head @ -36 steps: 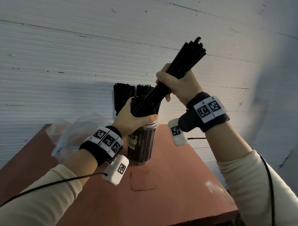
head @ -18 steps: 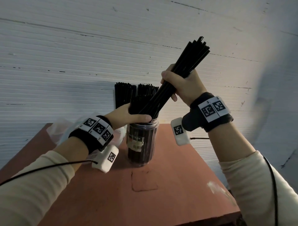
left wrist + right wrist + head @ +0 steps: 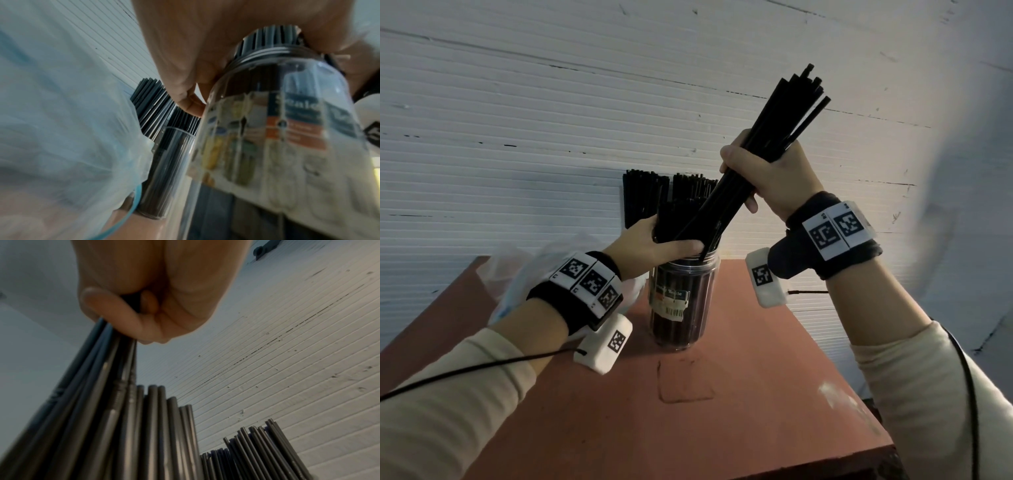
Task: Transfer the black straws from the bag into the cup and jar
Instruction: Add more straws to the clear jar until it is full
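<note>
A clear labelled jar [image 3: 683,301] packed with black straws stands mid-table. My left hand [image 3: 654,244] grips the straws sticking out just above its mouth, thumb in front; the left wrist view shows that hand [image 3: 195,65] over the jar [image 3: 277,129]. My right hand [image 3: 767,178] holds a tilted bundle of black straws [image 3: 791,113], whose lower ends reach into the jar mouth. In the right wrist view the right hand [image 3: 154,296] is curled round the bundle [image 3: 98,386]. Behind the jar a clear cup [image 3: 164,170] holds more straws [image 3: 645,195].
A crumpled clear plastic bag [image 3: 517,274] lies at the table's back left, against my left wrist. The reddish table [image 3: 756,394] ends close on the right and front. A white ribbed wall [image 3: 517,137] stands right behind the cup.
My right hand has shifted slightly right and the bundle's top has risen. My left forearm has dropped lower while the hand stays at the jar mouth.
</note>
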`<state>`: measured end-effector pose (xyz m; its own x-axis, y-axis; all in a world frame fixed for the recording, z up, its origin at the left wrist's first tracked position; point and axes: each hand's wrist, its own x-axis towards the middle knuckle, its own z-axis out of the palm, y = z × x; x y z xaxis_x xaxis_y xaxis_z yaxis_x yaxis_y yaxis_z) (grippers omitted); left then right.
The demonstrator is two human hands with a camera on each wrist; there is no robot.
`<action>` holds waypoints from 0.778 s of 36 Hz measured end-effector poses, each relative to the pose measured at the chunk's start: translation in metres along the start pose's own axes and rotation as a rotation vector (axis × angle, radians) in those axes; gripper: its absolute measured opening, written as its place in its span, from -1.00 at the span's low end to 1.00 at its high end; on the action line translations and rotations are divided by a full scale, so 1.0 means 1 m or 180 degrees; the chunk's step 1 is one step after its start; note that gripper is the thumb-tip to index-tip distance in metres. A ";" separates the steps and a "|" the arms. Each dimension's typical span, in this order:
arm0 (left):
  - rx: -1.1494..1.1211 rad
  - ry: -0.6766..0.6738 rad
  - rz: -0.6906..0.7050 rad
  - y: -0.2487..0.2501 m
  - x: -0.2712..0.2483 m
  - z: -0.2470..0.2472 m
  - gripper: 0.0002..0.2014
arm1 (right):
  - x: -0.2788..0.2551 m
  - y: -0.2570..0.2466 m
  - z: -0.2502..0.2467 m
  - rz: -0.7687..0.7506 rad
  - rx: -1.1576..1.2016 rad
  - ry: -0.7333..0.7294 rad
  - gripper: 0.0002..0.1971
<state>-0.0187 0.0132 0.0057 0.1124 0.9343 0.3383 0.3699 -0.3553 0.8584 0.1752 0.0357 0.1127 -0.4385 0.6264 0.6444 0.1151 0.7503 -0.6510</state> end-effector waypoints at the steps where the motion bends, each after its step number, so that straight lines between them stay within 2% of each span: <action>1: 0.0012 -0.0030 0.0013 0.000 -0.001 -0.001 -0.25 | 0.001 0.000 0.000 -0.0008 -0.0011 -0.0021 -0.76; 5: 0.0062 -0.0097 0.0048 0.005 -0.006 -0.003 -0.13 | 0.003 0.000 0.002 -0.0019 -0.0079 -0.0037 -0.74; 8: -0.0072 -0.0045 0.0105 0.006 -0.007 0.000 -0.16 | 0.004 -0.001 0.004 0.0000 -0.0089 -0.0008 -0.75; 11: 0.0020 0.0140 0.0114 0.004 -0.006 0.004 -0.19 | 0.005 -0.001 0.006 0.0009 -0.0073 0.0006 -0.77; 15: 0.0339 0.0389 0.0067 -0.001 -0.004 0.006 -0.13 | 0.003 -0.002 0.004 0.0014 -0.0070 -0.0017 -0.76; 20: 0.0332 0.0589 0.0061 -0.006 -0.002 0.008 -0.31 | 0.002 -0.004 0.005 -0.0049 -0.0072 -0.0084 -0.77; 25: -0.0034 0.0299 0.0072 0.000 -0.006 0.007 -0.25 | 0.003 -0.003 0.005 -0.0054 -0.0061 -0.0064 -0.78; 28: 0.0148 -0.0066 0.0106 0.007 -0.007 0.001 -0.18 | 0.005 -0.001 0.004 -0.0016 -0.0056 -0.0070 -0.80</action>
<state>-0.0157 0.0040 0.0086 0.1444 0.9226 0.3578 0.4080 -0.3849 0.8279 0.1698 0.0369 0.1151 -0.4585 0.6181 0.6385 0.1286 0.7571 -0.6405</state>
